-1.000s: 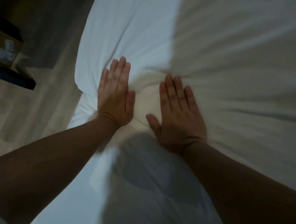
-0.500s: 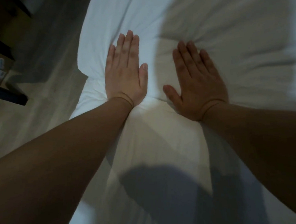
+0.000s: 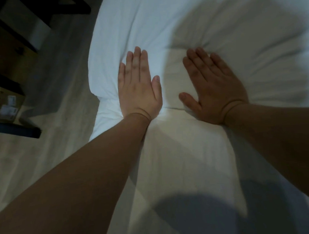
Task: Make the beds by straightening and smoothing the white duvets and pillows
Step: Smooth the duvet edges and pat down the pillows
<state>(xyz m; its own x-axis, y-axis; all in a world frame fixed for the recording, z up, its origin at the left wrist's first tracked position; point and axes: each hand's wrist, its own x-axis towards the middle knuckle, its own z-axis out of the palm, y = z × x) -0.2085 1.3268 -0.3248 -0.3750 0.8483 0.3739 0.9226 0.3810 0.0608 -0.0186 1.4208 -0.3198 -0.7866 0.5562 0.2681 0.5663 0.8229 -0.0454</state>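
Both palms flat on the near edge of the white pillow (image 3: 163, 27), by the bed's left edge.

From my seat, the pillow fills the far part of the bed, its rounded near-left corner right at the bed's left edge, and it runs out of view to the far side and to the right. The duvet (image 3: 179, 160) lies just in front of it, toward me. My left hand (image 3: 138, 92) presses near that corner, fingers straight and together, gripping nothing. My right hand (image 3: 215, 90) lies just beside it, fingers straight, thumb spread, creases fanning from it. Pale floor (image 3: 59, 86) borders the left edge, with dark furniture (image 3: 6, 35) and a cardboard box (image 3: 4, 105) beyond.
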